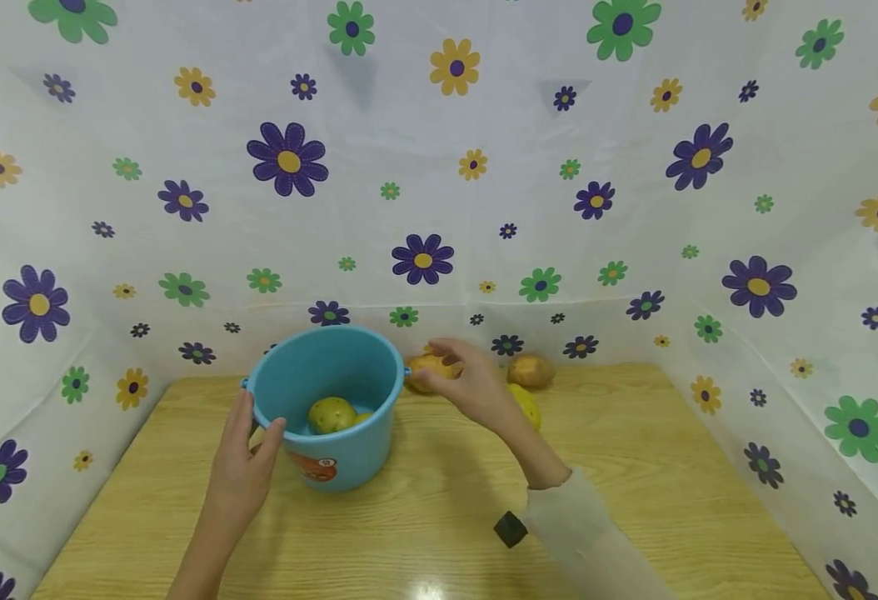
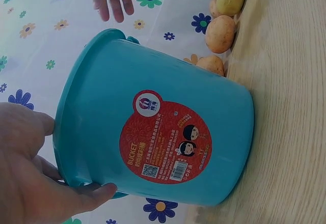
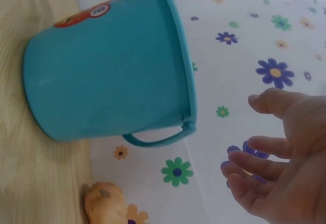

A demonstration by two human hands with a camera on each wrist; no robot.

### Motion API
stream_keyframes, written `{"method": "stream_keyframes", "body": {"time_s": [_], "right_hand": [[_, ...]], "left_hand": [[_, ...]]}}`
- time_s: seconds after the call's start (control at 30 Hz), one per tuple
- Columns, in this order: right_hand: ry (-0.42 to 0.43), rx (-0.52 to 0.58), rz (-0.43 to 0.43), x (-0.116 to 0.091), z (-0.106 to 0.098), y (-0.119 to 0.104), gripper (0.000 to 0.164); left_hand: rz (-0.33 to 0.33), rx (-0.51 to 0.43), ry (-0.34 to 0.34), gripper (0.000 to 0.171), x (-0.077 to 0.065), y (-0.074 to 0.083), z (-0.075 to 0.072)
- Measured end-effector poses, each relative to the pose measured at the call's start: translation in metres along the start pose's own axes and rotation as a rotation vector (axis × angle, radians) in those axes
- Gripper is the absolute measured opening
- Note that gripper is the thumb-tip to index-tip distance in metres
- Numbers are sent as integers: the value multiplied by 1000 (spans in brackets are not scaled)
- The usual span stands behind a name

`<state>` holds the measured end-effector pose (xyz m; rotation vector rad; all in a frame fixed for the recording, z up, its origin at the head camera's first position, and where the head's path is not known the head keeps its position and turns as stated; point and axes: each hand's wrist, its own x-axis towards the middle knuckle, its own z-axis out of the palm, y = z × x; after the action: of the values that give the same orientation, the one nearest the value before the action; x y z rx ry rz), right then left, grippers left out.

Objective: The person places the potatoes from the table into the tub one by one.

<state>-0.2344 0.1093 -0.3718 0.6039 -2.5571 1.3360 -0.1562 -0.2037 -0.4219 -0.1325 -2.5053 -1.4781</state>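
Note:
A blue plastic bucket (image 1: 392,433) stands on the table, its red label showing in the left wrist view. Inside it lie a yellow-green, potato-like item (image 1: 331,414) and part of another yellow one. My left hand (image 1: 242,467) holds the bucket's rim at the near left, thumb on the front side; some of its fingers are hidden. Just off the right side of the rim, my right hand (image 1: 472,387) hovers with loosely bent fingers and nothing in them. Behind that hand sits a brown potato (image 1: 427,372), partly covered. The bucket's handle (image 3: 158,141) hangs down along its side.
Another brown potato (image 1: 531,371) rests by the back edge of the wooden table (image 1: 409,533), with a yellow-green rounded item (image 1: 525,406) in front of it, partly behind my right wrist. A flowered white sheet (image 1: 379,208) rises behind the table and at both sides.

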Motion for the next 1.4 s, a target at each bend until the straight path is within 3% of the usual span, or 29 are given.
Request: {"method": "stream_keyframes", "body": {"time_s": [0.23,0.47,0.7,1.03,1.4], "right_hand": [[41,-35,-33,-5,-15,11,49],[48,-35,50,-11,-31,31,54],[85,-44,50,-17,-45,51,51],[85,-49,188,-31,-67,72,55],[126,-106,234,-48,-89,97,59]], "left_hand": [[-13,-9,-8,79,0,-1,-1],[-36,-8,-10,80,0,-2,0],[-28,-12,-6,80,0,-3,0],[-43,-4,-10,80,0,-3,0],[-4,2,-1,79,1,-2,1]]}}
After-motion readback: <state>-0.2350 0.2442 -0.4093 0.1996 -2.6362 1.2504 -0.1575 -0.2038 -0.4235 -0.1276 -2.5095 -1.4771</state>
